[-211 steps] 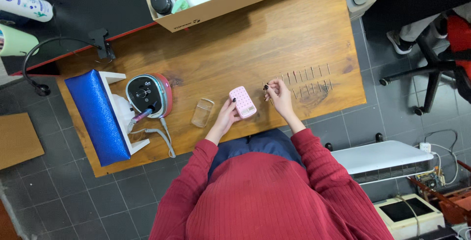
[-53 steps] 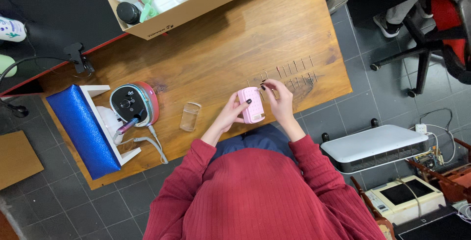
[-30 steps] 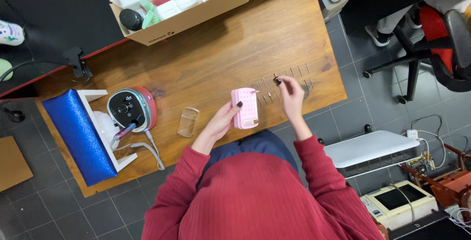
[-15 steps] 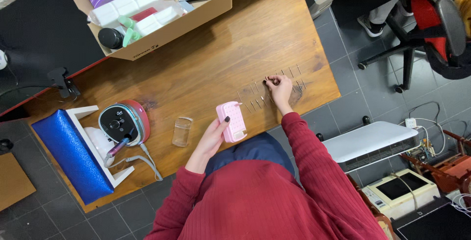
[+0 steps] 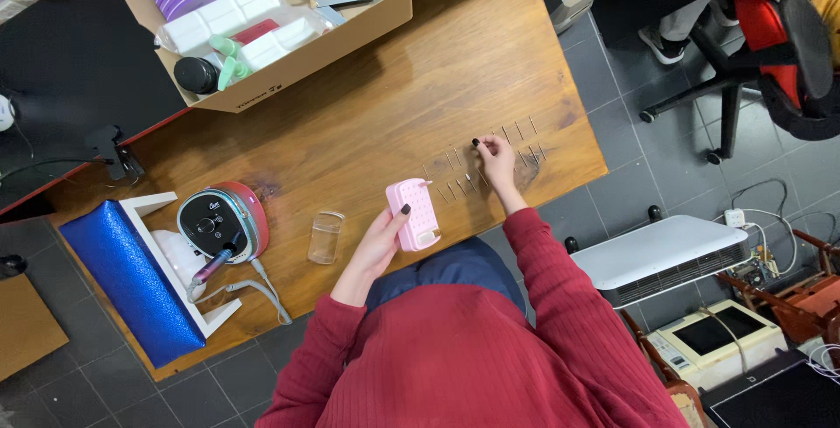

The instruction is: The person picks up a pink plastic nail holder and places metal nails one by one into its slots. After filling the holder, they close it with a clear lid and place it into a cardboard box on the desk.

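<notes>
The person in the ribbed red sweater sat close against the wooden desk point(image 5: 367, 122), and the left hand point(image 5: 385, 235) was wrapped around a small pink rectangular plastic case point(image 5: 414, 213), thumb over its face, holding it tilted just off the near edge of the desk. The right hand point(image 5: 497, 161) was stretched away from that case toward a row of thin metal drill bits point(image 5: 490, 152) laid out on the wood, with its fingertips pinched together at one of them; whether the bit was already lifted or only touched was too small to tell. The rest of the bits lay on both sides of that hand, some between it and the pink case. To my eye this was the picking-up step, one bit at a time, with the case waiting open-side up; the next move would call for a fine pinch and a steady carry across to the case, since the bits were slender and would roll easily. On the far side of the left hand from the bits stood a small clear plastic cup point(image 5: 325, 236), and beyond it a round grey and red nail drill unit point(image 5: 221, 221) with its handpiece and cord, next to a blue padded arm rest point(image 5: 131, 279). Well beyond both hands, at the far edge, sat an open cardboard box point(image 5: 350, 21) of supplies.
</notes>
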